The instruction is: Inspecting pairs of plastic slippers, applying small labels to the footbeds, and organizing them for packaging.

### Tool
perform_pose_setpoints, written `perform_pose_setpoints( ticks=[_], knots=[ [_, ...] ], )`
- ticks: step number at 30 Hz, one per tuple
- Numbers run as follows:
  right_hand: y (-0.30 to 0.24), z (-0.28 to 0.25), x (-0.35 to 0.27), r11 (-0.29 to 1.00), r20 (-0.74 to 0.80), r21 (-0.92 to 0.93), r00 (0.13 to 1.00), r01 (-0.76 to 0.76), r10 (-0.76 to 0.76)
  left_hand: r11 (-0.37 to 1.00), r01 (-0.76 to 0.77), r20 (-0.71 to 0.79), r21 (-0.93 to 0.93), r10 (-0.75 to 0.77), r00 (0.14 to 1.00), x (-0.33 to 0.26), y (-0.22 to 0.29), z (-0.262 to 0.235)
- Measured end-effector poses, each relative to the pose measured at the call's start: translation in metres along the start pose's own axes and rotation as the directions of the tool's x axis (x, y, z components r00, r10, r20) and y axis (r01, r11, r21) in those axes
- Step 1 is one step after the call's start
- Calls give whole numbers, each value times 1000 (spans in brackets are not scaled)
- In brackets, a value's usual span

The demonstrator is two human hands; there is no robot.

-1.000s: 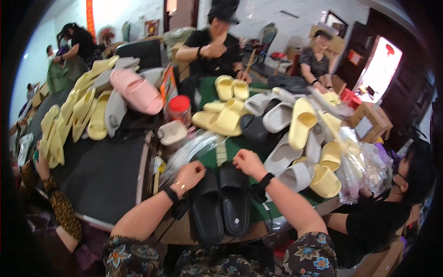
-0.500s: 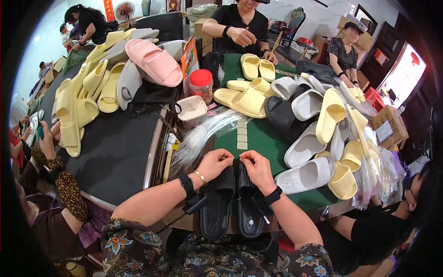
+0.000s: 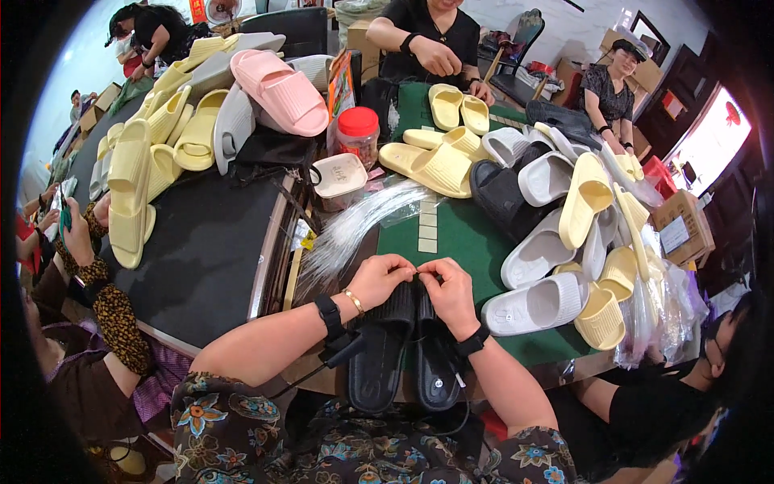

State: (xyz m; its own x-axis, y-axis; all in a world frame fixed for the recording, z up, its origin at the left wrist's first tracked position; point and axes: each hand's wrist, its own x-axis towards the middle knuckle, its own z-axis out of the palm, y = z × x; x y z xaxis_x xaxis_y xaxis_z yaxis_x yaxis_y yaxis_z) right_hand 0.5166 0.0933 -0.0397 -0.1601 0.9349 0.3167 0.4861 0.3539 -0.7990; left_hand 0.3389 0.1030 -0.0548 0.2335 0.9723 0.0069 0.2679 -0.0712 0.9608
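Observation:
A pair of black slippers (image 3: 403,355) lies side by side at the near table edge, toes pointing away from me. My left hand (image 3: 377,278) and my right hand (image 3: 448,292) rest on the toe ends, fingers pinched together where the two slippers meet. What the fingertips pinch is too small to see. A bundle of clear thin plastic ties (image 3: 355,222) lies fanned out just beyond my left hand.
Yellow, white, pink and black slippers are piled across the green table (image 3: 459,234) and a dark mat (image 3: 201,242). A red-lidded jar (image 3: 357,133) and a white cup (image 3: 339,176) stand mid-table. Other people sit left, right and opposite. Plastic bags (image 3: 653,315) hang at right.
The view has tilted down and closer to the table. My hands drew together over the toes of the black slippers, which stay at the table edge.

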Motion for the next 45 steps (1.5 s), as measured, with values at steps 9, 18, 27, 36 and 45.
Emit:
perform_pose_setpoints(
  ticks=[9, 18, 27, 36, 45],
  knots=[
    [1, 3, -2, 999, -13, -18, 999, 33, -34, 1000, 17, -17, 22, -17, 1000, -4, 3, 1],
    [-1, 2, -2, 1000, 5, 0, 1000, -2, 2, 1000, 23, -15, 11, -23, 1000, -2, 1, 1],
    [3, 5, -3, 990, 4, 133, 999, -43, 43, 994, 51, 13, 98, -52, 999, 1, 2, -2],
    [3, 3, -7, 974, 59, 197, 993, -109, 99, 993, 121, 89, 12, -122, 989, 2, -3, 1],
    [9, 9, -7, 949, 103, 299, 992, -97, 69, 971, -11, 124, 240, -19, 992, 5, -2, -7]
  ],
)
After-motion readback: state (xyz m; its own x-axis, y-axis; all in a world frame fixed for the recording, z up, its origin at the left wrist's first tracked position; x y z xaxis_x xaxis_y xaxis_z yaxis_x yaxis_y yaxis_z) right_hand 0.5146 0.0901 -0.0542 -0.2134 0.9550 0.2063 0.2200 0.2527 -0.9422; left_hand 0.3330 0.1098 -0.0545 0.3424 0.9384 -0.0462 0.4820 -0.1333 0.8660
